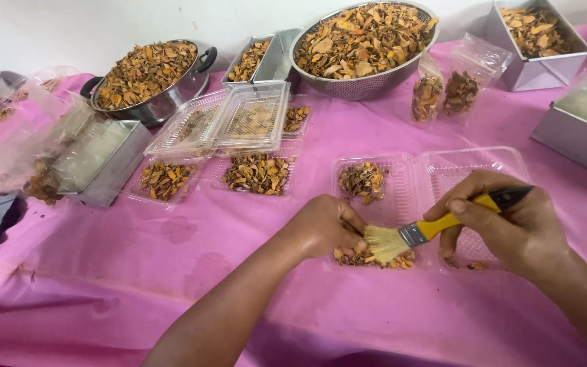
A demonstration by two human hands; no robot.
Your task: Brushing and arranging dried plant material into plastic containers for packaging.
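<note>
Pink cloth covers the table (191, 258) across the whole head view, and I see both of my hands working at its near edge. My right hand (511, 228) has its fingers clenched around the yellow handle of a small brush (436, 228), whose pale bristles press into a little heap of dried orange-brown slices (375, 258). My left hand (324, 228) sits just beside the bristles, fingers curled down onto the same heap; whether they pinch any slices I cannot tell. That heap lies at the front lip of an open clear hinged tray (409, 197), which also holds a second small heap (363, 181) in its left half.

Counting outward, I find two more open clear trays (212, 177) with slices, with lidded clear trays stacked behind them. Two round metal vessels carry the bulk: one handled pot (151, 78) on the left and one perforated bowl (365, 44) at the centre back. Two clear bags (446, 92) of slices stand to the right of the bowl. Rectangular metal tins are spread about, one of them far right at the back (538, 44) filled with slices.
</note>
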